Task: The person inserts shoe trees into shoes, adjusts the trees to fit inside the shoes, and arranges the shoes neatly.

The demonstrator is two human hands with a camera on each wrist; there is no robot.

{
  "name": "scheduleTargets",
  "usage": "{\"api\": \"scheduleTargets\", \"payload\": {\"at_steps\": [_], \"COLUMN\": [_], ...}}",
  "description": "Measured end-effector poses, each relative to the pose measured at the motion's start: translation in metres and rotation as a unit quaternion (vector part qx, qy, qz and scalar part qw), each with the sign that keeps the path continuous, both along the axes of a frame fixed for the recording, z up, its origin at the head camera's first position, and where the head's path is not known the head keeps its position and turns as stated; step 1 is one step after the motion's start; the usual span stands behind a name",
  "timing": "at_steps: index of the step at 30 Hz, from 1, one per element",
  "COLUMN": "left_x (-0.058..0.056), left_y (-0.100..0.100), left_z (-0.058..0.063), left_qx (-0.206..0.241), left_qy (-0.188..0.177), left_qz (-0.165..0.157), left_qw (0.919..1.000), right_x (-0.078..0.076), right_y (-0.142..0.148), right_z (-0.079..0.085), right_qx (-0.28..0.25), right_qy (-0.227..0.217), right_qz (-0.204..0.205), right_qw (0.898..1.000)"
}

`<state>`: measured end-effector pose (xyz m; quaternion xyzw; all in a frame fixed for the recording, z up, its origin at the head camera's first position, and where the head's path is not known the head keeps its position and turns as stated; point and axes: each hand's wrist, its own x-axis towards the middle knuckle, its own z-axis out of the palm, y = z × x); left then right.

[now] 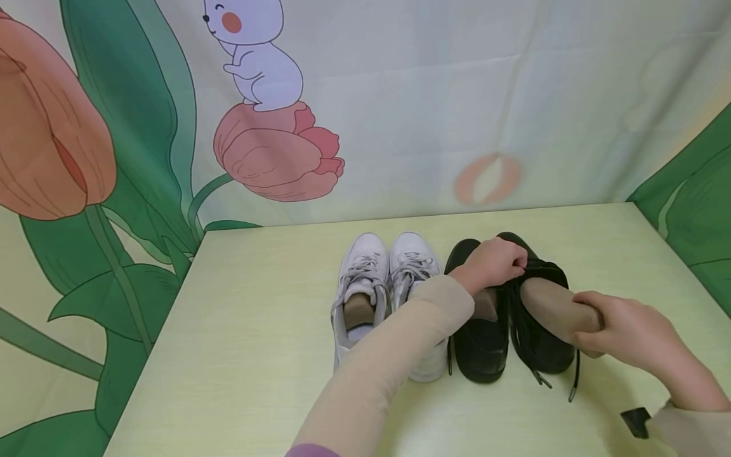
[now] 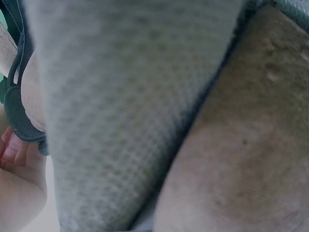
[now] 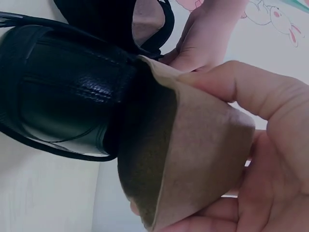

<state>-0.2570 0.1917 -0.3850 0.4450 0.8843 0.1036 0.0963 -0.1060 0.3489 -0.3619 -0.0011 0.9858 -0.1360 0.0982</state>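
At the right of the head view, my left hand (image 1: 493, 261) grips the tongue and lace area of the right-hand black shoe (image 1: 553, 357). My right hand (image 1: 631, 329) pinches the heel end of a tan shoe insert (image 1: 551, 308), whose front part lies inside that shoe. The right wrist view shows the insert (image 3: 207, 150) as a curved shell, with the thumb on top and fingers beneath. Another black shoe (image 1: 481, 355) sits alongside, partly under my left wrist, a tan piece (image 1: 485, 304) inside it. Black laces hang loose between the shoes.
Left of the black pair stand two white sneakers (image 1: 365, 263), partly behind my left sleeve; one has a brown piece (image 1: 358, 311) inside. All stand on a pale yellow table (image 1: 245, 330). A printed cloth (image 1: 400, 127) hangs behind. Close-up mesh fabric (image 2: 130, 116) fills much of the left wrist view.
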Motion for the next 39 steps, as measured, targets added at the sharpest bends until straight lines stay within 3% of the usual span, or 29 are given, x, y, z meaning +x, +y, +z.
{"api": "scheduleTargets", "payload": {"at_steps": [12, 39], "left_x": [-0.001, -0.001], "left_y": [0.0, 0.001], "left_z": [-0.002, -0.002], "left_qx": [0.005, -0.004], "left_qy": [0.001, -0.002], "left_qz": [-0.004, 0.004], "left_qw": [1.0, 1.0], "right_x": [-0.011, -0.025], "right_y": [-0.009, -0.023], "right_z": [0.01, 0.014], "right_qx": [0.024, 0.044], "right_qy": [-0.016, -0.028], "right_qz": [0.033, 0.054], "right_qw": [0.999, 0.997]}}
